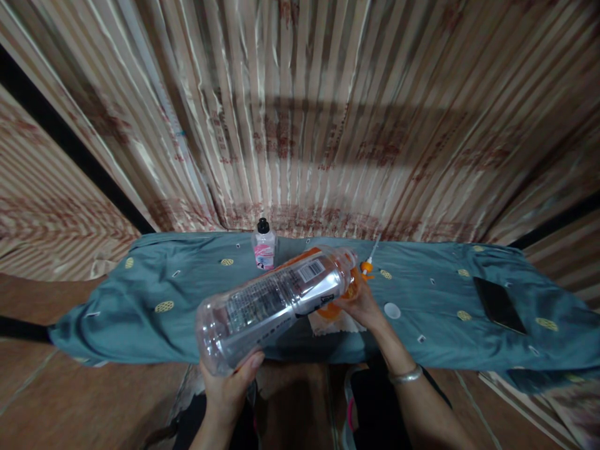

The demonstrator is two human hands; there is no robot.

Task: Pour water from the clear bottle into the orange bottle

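My left hand (229, 384) grips the base of a large clear plastic bottle (276, 306) with a silver label and barcode. The bottle is tilted, its neck raised to the right. Behind that neck, my right hand (359, 306) is closed around an orange bottle (352, 284), its fingers partly hidden. The clear bottle's mouth is at the orange bottle's top; whether they touch I cannot tell. A white cloth or tissue (344, 325) lies beneath. An orange pump top (367, 267) with a pale tube rests just beyond my right hand.
A small bottle (264, 250) with a pink label and black cap stands at the back. A white round disc (392, 310) and a dark phone (499, 305) lie to the right on the green patterned cloth (440, 337). A striped curtain (300, 125) hangs behind.
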